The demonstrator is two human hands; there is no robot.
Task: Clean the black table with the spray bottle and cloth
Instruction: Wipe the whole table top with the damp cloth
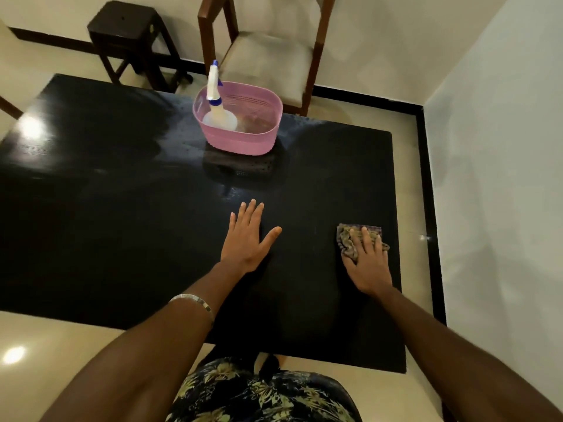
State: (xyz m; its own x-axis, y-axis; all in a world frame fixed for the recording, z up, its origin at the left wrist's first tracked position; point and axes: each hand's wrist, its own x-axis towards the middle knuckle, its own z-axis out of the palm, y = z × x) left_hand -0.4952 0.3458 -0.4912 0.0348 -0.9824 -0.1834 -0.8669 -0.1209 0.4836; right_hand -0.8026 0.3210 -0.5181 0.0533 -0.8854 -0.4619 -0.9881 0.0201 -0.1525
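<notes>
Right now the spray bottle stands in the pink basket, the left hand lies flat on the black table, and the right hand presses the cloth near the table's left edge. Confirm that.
One detail is wrong. The head view shows the right hand pressing the cloth near the right edge of the black table, not the left. The rest holds: the spray bottle stands in the pink basket, and the left hand lies flat on the table.

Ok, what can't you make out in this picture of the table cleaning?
Head view only:
- Cloth: the right hand covers much of it.
- Spray bottle: its base is hidden behind the pink basket wall, so the liquid level cannot be told.
- Brownish thing in the basket: too blurred to tell.
- Table: left side cut off by the picture edge.
- Whether the left hand touches the table cannot be told.
</notes>
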